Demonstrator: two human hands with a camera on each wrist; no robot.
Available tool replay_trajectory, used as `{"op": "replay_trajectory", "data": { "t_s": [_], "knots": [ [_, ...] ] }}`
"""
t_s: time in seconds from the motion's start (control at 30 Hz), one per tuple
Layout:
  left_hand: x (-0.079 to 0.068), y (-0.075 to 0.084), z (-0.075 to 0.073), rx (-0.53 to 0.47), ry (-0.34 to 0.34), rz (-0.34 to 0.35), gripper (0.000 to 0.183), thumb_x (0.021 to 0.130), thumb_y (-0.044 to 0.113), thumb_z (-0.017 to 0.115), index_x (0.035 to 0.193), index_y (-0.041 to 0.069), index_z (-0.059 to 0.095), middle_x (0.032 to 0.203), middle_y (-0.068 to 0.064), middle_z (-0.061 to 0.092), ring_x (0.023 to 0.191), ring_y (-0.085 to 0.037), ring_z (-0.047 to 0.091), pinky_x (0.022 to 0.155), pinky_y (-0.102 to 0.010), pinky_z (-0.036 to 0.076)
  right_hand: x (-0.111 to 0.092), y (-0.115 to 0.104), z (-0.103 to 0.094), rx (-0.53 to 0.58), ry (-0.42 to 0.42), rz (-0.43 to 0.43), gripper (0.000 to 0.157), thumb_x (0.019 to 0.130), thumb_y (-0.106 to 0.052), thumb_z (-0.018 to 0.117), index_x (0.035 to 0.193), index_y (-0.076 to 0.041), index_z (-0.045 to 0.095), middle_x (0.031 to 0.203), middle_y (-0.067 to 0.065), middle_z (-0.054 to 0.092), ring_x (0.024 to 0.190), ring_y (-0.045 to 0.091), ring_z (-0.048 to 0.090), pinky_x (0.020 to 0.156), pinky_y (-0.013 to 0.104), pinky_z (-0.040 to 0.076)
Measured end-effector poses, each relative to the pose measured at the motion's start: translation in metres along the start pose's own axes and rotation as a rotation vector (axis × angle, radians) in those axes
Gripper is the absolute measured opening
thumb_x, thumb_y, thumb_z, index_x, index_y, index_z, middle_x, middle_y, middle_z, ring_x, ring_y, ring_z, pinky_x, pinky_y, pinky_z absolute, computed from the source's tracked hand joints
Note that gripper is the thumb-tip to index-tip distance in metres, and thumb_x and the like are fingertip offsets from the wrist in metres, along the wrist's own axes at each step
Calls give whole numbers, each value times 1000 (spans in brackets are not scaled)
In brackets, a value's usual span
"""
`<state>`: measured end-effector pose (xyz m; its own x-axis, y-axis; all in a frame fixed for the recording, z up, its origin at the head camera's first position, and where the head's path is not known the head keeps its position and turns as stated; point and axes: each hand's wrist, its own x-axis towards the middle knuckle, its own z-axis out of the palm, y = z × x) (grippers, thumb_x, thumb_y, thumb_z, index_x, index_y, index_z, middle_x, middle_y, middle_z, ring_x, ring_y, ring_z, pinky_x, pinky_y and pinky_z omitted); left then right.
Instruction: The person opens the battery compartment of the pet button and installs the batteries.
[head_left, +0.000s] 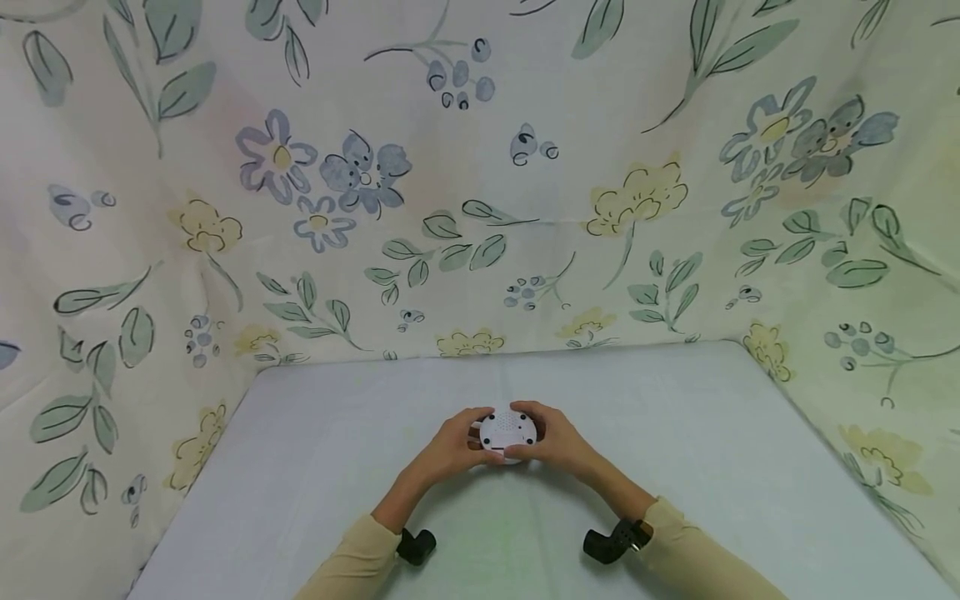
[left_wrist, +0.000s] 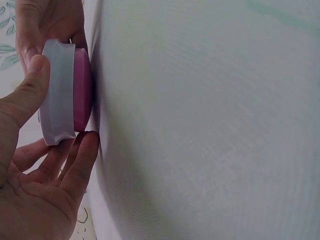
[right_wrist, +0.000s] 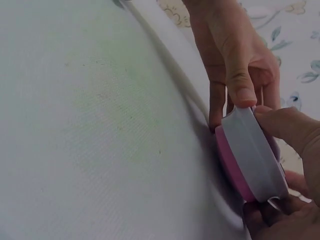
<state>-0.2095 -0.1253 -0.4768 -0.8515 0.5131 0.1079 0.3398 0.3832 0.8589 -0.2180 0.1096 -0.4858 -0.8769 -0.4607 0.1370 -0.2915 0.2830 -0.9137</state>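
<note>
A round white device (head_left: 507, 432) lies close over the table in the head view, its face with small speaker holes and several dark dots turned up. From the side, the left wrist view shows its white rim (left_wrist: 59, 95) and a pink part (left_wrist: 82, 92) facing the tabletop. My left hand (head_left: 457, 447) grips the left edge, thumb at the near side and fingers spread along the rim. On the opposite edge my right hand (head_left: 558, 439) holds it likewise, its thumb (right_wrist: 282, 122) on the white rim in the right wrist view.
The table (head_left: 337, 433) is covered by a pale cloth. Behind it and at both sides hangs a floral curtain (head_left: 480, 250). Black wrist cameras sit at the left cuff (head_left: 416, 547) and the right cuff (head_left: 611, 543).
</note>
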Motion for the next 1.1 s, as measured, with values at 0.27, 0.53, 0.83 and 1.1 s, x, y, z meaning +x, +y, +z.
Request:
{"op": "replay_trajectory", "data": {
  "t_s": [0.27,0.53,0.83,1.1],
  "knots": [
    [1,0,1,0,3,-7,75,88,14,83,147,-8,42,133,-19,54,111,-29,62,87,-31,56,2,-1,0,78,0,123,78,81,-15,89,145,2,49,136,14,56,109,27,56,94,40,46],
    [2,-1,2,21,0,-5,75,89,15,82,148,-9,42,130,-17,54,109,-28,61,87,-31,55,6,-4,0,190,16,225,78,76,-4,90,144,1,51,137,15,55,114,29,53,96,38,44],
    [2,0,3,49,13,-8,75,88,14,82,148,-6,42,132,-18,52,110,-28,60,89,-35,55,8,-8,3,249,69,270,82,72,7,88,146,2,52,147,21,48,125,32,47,109,51,34],
    [3,-3,5,40,11,3,76,87,15,82,148,-7,42,131,-18,53,109,-28,61,89,-35,55,6,-5,2,244,63,232,71,81,3,82,145,5,51,149,23,46,133,36,43,111,52,34]
  ]
}}
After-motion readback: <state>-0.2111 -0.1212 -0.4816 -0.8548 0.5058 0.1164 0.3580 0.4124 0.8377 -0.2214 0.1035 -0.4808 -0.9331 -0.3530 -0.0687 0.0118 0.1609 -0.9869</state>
